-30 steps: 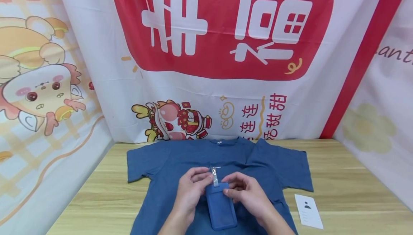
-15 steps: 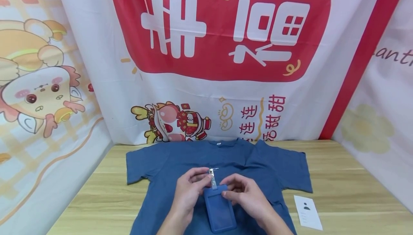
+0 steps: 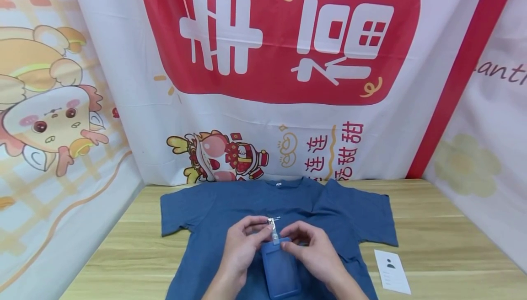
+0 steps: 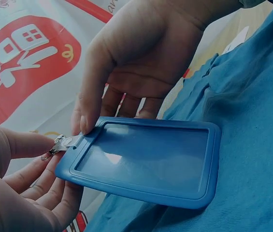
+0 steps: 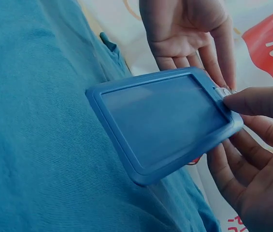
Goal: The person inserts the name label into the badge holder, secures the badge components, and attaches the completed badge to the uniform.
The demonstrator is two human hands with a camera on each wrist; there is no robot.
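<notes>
A blue badge holder [image 3: 281,270] with a clear window is held up over a blue T-shirt [image 3: 214,240]. At its top end, a clear strap carries a metal clip with a pin [image 3: 272,222]. My left hand [image 3: 243,245] pinches that clip between thumb and fingers. With thumb and fingers, my right hand [image 3: 310,249] grips the holder's top right corner. In the left wrist view, the badge holder [image 4: 146,162] shows its window side, and the clip [image 4: 61,143] sits at the left thumb tip. No card shows behind the window.
A white card [image 3: 392,271] with a small person icon lies on the wooden table [image 3: 123,240], right of the shirt. A printed cloth [image 3: 230,108] hangs behind the table's far edge, with more cloth along both sides.
The badge holder has shifted slightly lower in the head view, and its clip has tilted a little. Both hands keep their grips. The shirt and card stay in place.
</notes>
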